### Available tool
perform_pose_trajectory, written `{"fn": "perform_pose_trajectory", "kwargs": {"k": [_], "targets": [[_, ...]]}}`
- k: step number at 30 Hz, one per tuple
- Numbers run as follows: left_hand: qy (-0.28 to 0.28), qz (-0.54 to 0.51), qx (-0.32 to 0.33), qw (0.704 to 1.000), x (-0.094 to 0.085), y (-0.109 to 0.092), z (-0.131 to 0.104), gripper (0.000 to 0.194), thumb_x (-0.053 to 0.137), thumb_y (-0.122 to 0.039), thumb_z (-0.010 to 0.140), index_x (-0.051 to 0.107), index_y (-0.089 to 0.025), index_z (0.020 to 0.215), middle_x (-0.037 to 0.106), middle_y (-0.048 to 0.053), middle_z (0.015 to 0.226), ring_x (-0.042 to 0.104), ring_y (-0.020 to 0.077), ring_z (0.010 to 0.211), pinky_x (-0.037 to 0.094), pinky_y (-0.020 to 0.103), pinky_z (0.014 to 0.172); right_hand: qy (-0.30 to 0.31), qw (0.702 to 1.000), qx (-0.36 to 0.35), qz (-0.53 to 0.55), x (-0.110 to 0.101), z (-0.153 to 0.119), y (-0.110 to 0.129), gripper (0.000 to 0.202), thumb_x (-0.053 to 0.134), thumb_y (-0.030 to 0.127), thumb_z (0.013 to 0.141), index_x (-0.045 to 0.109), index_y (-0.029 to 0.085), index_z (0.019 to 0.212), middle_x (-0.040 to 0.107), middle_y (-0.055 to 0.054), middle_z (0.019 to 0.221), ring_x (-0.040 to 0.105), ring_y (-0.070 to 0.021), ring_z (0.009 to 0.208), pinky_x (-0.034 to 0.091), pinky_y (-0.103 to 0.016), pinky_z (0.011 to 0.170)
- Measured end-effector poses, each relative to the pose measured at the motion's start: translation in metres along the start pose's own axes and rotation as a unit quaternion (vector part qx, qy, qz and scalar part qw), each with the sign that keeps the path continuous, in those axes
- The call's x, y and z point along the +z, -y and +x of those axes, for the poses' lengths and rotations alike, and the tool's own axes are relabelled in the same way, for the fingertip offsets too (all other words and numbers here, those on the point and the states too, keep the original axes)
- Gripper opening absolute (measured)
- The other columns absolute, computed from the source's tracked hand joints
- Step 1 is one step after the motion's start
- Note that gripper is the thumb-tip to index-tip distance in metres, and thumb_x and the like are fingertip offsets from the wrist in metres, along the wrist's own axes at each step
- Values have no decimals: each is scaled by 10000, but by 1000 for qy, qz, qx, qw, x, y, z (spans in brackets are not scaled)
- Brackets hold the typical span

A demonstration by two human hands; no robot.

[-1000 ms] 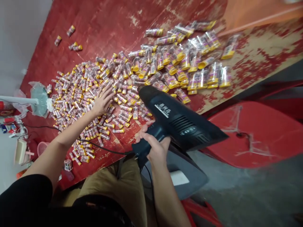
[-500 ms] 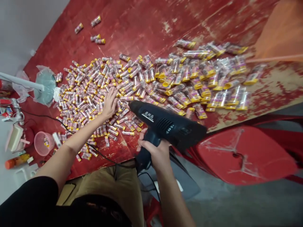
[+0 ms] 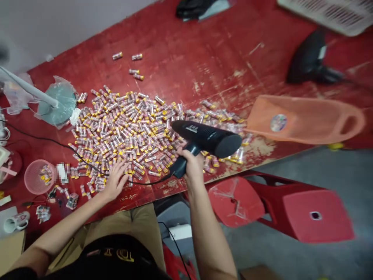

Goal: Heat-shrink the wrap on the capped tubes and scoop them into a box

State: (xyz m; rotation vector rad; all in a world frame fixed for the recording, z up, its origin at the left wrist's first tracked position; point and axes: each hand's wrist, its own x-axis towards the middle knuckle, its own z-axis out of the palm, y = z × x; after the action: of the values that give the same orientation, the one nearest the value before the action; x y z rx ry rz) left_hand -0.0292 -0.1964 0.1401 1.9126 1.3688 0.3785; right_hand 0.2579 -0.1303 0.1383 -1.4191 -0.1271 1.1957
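My right hand (image 3: 192, 165) is wrapped round the handle of a black heat gun (image 3: 204, 136), whose nozzle points left over the pile. Many small clear tubes with yellow ends (image 3: 125, 124) lie heaped across the red table (image 3: 175, 70). At the pile's near edge, my left hand (image 3: 116, 181) rests with its fingers stretched and apart, touching or just above a few tubes. A black cord (image 3: 148, 182) trails from the heat gun's handle leftward past my left fingers.
A pink basket (image 3: 27, 177) holding some tubes stands at left, near a mug (image 3: 17, 222) and a lamp base (image 3: 55, 103). An orange scoop (image 3: 309, 118) lies right of the pile. Red stools (image 3: 317, 216) stand below the table edge. A white crate (image 3: 335, 13) sits far right.
My left hand has drawn back from the middle of the pile to its near edge. The heat gun remains in my right hand. The view has shifted, showing more of the right side.
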Motion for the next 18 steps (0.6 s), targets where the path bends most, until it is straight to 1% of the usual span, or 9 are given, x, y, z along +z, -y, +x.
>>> {"fn": "perform_pose_trajectory", "kwargs": {"k": [1,3,5,7,9,10,14,16,18], "targets": [[2,-25,-2,1000,0,-12,5,468,438,-343,1021,480,-270,1481,465,114,1560,361,262,1497,285,525,1243,-17,1000,-8,-4,7,-6,-5,331,742,280,505,580,203,784,563,75,582,485,-107,473,451,-250,417],[24,-78,12,997,5,-40,30,547,519,-332,970,445,-239,1504,464,132,1558,420,273,1462,338,497,1229,-69,996,-51,-23,21,-15,-16,351,761,343,551,553,217,804,561,75,606,496,-117,502,486,-275,466],[55,-112,38,991,15,-71,69,740,613,-268,862,358,-181,1551,442,166,1567,438,305,1448,366,488,1219,-118,985,-111,-65,36,-19,-21,359,766,422,613,546,219,811,606,34,678,565,-151,600,540,-317,583],[83,-118,63,988,26,-97,109,890,636,-165,733,316,-127,1563,455,195,1549,466,340,1421,394,490,1203,-128,973,-155,-111,47,-18,-18,360,751,485,671,572,202,804,663,-35,784,631,-198,745,562,-360,726],[101,-119,74,985,35,-116,138,942,614,-109,656,327,-118,1553,488,196,1521,502,354,1387,429,487,1175,-113,969,-176,-131,51,-14,-9,378,729,524,710,604,183,815,693,-86,875,658,-236,867,552,-397,846],[99,-122,74,985,38,-122,147,934,606,-104,649,341,-125,1545,500,191,1512,513,352,1377,437,485,1167,-103,969,-180,-131,50,-10,-3,388,713,539,729,614,179,833,699,-98,910,662,-247,907,541,-412,892],[24,-122,47,991,48,-137,159,844,598,-136,702,386,-173,1518,521,154,1501,534,321,1356,430,475,1162,-58,977,-170,-117,44,6,18,441,713,579,745,626,176,901,705,-112,989,665,-259,969,520,-436,963],[1,-98,27,995,50,-139,164,811,630,-154,698,440,-185,1486,567,136,1458,578,314,1302,468,451,1118,-2,981,-163,-104,39,14,24,478,712,590,760,635,169,974,707,-120,1032,667,-255,988,523,-424,966],[-25,-83,-10,996,48,-137,174,703,662,-200,707,545,-168,1399,674,119,1308,665,295,1152,536,417,1012,83,977,-175,-93,30,19,25,515,665,583,824,625,164,1123,686,-135,1163,645,-244,1096,496,-414,1025]]}}
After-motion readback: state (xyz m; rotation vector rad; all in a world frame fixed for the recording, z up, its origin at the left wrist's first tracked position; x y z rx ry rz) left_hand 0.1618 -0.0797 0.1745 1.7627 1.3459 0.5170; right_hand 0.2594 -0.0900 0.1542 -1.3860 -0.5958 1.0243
